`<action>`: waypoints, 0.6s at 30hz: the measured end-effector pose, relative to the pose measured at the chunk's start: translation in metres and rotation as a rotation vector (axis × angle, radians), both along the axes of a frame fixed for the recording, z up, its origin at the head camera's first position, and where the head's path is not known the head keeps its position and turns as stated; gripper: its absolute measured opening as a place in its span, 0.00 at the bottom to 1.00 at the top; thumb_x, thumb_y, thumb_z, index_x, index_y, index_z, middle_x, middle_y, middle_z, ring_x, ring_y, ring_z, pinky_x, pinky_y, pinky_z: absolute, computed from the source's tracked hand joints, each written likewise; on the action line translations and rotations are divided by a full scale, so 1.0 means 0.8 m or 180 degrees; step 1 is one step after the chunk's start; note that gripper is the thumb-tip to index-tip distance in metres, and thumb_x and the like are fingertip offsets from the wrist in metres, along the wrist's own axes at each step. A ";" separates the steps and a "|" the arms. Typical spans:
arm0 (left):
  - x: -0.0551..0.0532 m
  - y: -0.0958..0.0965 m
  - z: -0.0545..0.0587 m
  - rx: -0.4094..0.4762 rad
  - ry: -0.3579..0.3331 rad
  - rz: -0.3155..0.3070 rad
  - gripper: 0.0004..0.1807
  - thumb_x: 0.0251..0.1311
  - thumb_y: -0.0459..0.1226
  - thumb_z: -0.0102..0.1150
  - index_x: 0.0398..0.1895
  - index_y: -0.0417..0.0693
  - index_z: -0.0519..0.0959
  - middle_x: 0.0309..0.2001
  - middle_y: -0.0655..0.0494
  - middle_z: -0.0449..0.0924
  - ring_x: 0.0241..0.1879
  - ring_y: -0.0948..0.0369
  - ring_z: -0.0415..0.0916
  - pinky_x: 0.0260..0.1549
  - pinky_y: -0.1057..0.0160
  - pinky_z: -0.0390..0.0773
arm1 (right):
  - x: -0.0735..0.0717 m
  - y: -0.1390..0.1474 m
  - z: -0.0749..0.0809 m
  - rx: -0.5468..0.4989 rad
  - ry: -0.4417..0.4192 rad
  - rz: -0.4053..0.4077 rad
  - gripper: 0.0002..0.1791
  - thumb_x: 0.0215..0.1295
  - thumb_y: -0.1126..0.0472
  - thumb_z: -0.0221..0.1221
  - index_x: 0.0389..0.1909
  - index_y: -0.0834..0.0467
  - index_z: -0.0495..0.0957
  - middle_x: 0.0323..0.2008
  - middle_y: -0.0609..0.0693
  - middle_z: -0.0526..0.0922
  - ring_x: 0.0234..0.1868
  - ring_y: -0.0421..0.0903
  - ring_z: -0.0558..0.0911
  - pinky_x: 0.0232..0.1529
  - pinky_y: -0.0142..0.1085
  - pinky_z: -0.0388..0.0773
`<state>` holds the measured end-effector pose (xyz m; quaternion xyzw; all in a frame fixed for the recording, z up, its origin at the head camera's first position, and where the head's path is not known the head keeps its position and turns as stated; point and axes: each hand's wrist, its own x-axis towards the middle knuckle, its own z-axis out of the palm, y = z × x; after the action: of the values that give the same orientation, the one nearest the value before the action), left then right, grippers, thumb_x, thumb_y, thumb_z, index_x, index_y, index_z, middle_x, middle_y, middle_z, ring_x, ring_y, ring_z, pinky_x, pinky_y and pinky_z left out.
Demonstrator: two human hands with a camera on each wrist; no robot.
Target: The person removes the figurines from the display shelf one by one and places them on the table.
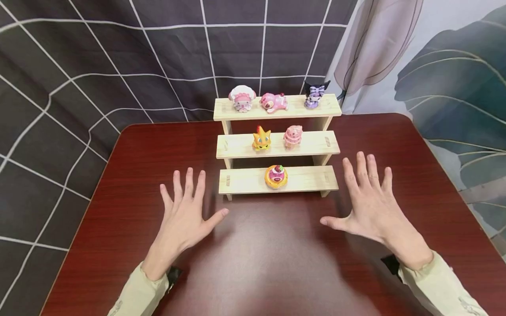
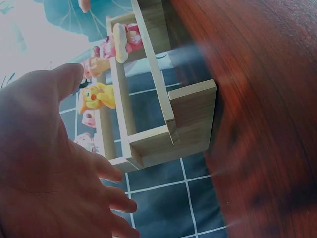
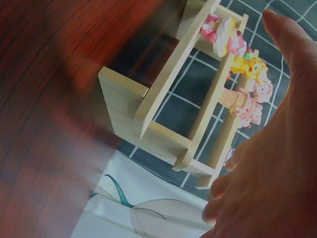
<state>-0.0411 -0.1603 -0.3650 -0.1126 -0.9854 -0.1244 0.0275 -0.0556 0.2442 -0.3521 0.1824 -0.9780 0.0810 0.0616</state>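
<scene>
A three-step wooden display stand (image 1: 241,181) sits on the table between the two hands. My left hand (image 1: 183,219), fingers spread, hovers to its left; my right hand (image 1: 373,210), also spread, is at its right, and both hold nothing. On the top step are a white-hooded figurine (image 1: 242,98), a pink bear figurine lying down (image 1: 273,102) and a black-and-purple figurine (image 1: 314,95). The middle step bears a yellow spiky figurine (image 1: 262,138) and a pink figurine (image 1: 293,137). A round tart-shaped figurine (image 1: 276,177) lies on the bottom step.
The stand is on a dark red wooden table (image 1: 276,254), near its back edge. Behind hangs a dark cloth with a white grid (image 1: 170,52). A pale curtain with leaf patterns (image 1: 442,87) falls at the right.
</scene>
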 end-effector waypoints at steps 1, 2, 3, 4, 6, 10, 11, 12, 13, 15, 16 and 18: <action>0.000 0.000 0.000 0.0003 -0.0009 0.0000 0.58 0.57 0.67 0.55 0.78 0.37 0.50 0.77 0.32 0.42 0.75 0.34 0.29 0.62 0.27 0.29 | 0.000 0.000 0.000 -0.0001 -0.0001 0.0001 0.79 0.35 0.26 0.71 0.78 0.65 0.41 0.77 0.70 0.38 0.76 0.66 0.33 0.65 0.70 0.31; 0.001 0.000 0.000 0.0004 -0.0013 0.0000 0.58 0.57 0.67 0.55 0.78 0.37 0.50 0.77 0.32 0.42 0.75 0.34 0.29 0.62 0.27 0.29 | 0.000 -0.001 -0.001 -0.0004 -0.0009 0.0003 0.78 0.35 0.26 0.71 0.78 0.65 0.41 0.77 0.70 0.38 0.76 0.66 0.33 0.65 0.70 0.31; 0.001 -0.001 0.000 0.0005 -0.0019 0.0000 0.58 0.57 0.67 0.55 0.78 0.37 0.50 0.77 0.32 0.42 0.75 0.34 0.29 0.62 0.27 0.29 | 0.001 -0.001 -0.001 -0.0011 -0.0013 0.0006 0.78 0.35 0.26 0.71 0.78 0.65 0.42 0.77 0.70 0.38 0.76 0.66 0.33 0.65 0.70 0.31; 0.001 -0.001 0.000 0.0006 -0.0016 0.0000 0.58 0.57 0.67 0.55 0.78 0.37 0.50 0.77 0.32 0.42 0.75 0.34 0.29 0.62 0.27 0.29 | 0.000 -0.001 -0.001 -0.0017 -0.0006 0.0011 0.78 0.35 0.26 0.71 0.78 0.65 0.42 0.77 0.71 0.38 0.76 0.67 0.33 0.65 0.71 0.31; 0.000 -0.001 0.001 0.0022 -0.0018 0.0003 0.58 0.57 0.67 0.55 0.78 0.37 0.50 0.77 0.32 0.42 0.75 0.34 0.29 0.62 0.27 0.28 | 0.000 -0.001 0.000 -0.0022 -0.0006 0.0012 0.78 0.36 0.26 0.71 0.78 0.66 0.42 0.77 0.71 0.38 0.76 0.67 0.34 0.65 0.71 0.31; -0.001 0.000 0.001 0.0037 -0.0033 0.0005 0.58 0.57 0.67 0.56 0.78 0.38 0.50 0.77 0.32 0.43 0.75 0.33 0.30 0.62 0.27 0.30 | 0.001 -0.001 0.001 -0.0028 0.0029 0.0011 0.77 0.36 0.26 0.71 0.78 0.66 0.44 0.76 0.71 0.40 0.76 0.68 0.36 0.64 0.71 0.33; -0.001 0.000 0.001 0.0041 -0.0038 0.0005 0.58 0.57 0.66 0.56 0.78 0.38 0.50 0.77 0.32 0.43 0.75 0.33 0.30 0.62 0.27 0.30 | 0.001 -0.001 0.001 -0.0031 0.0027 0.0007 0.77 0.36 0.26 0.71 0.78 0.66 0.44 0.76 0.71 0.40 0.76 0.68 0.36 0.64 0.71 0.34; -0.001 0.000 0.001 0.0042 -0.0041 0.0002 0.58 0.57 0.66 0.56 0.78 0.38 0.50 0.77 0.32 0.43 0.75 0.33 0.31 0.62 0.27 0.31 | 0.002 -0.001 0.001 -0.0033 0.0027 0.0004 0.77 0.36 0.26 0.71 0.78 0.66 0.44 0.76 0.71 0.40 0.76 0.68 0.36 0.64 0.72 0.34; -0.002 0.000 0.001 0.0043 -0.0045 0.0001 0.57 0.57 0.66 0.56 0.78 0.38 0.50 0.77 0.32 0.43 0.74 0.33 0.31 0.62 0.27 0.32 | 0.002 -0.001 0.002 -0.0039 0.0028 0.0006 0.77 0.36 0.26 0.71 0.78 0.66 0.44 0.76 0.71 0.40 0.76 0.68 0.36 0.64 0.72 0.35; -0.003 0.000 0.001 0.0054 -0.0056 0.0000 0.57 0.58 0.67 0.55 0.79 0.38 0.50 0.77 0.33 0.43 0.74 0.33 0.31 0.62 0.27 0.32 | 0.002 0.000 0.002 -0.0048 0.0005 0.0005 0.77 0.37 0.27 0.71 0.78 0.66 0.43 0.76 0.71 0.40 0.76 0.68 0.37 0.65 0.71 0.34; -0.003 -0.001 0.001 0.0059 -0.0052 -0.0002 0.57 0.58 0.67 0.55 0.79 0.38 0.50 0.77 0.33 0.43 0.74 0.33 0.32 0.63 0.27 0.33 | 0.002 0.000 0.002 -0.0049 -0.0005 0.0005 0.77 0.37 0.27 0.71 0.78 0.66 0.43 0.76 0.72 0.40 0.76 0.69 0.37 0.65 0.71 0.34; -0.005 -0.001 0.001 0.0072 -0.0032 -0.0009 0.57 0.58 0.67 0.55 0.79 0.38 0.50 0.77 0.33 0.43 0.75 0.33 0.32 0.63 0.27 0.33 | 0.002 0.001 0.003 -0.0053 -0.0020 0.0003 0.76 0.38 0.28 0.71 0.78 0.66 0.43 0.76 0.72 0.40 0.75 0.70 0.38 0.65 0.71 0.34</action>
<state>-0.0448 -0.1610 -0.3644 -0.1131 -0.9839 -0.1361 0.0236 -0.0540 0.2448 -0.3495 0.1820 -0.9774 0.0898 0.0599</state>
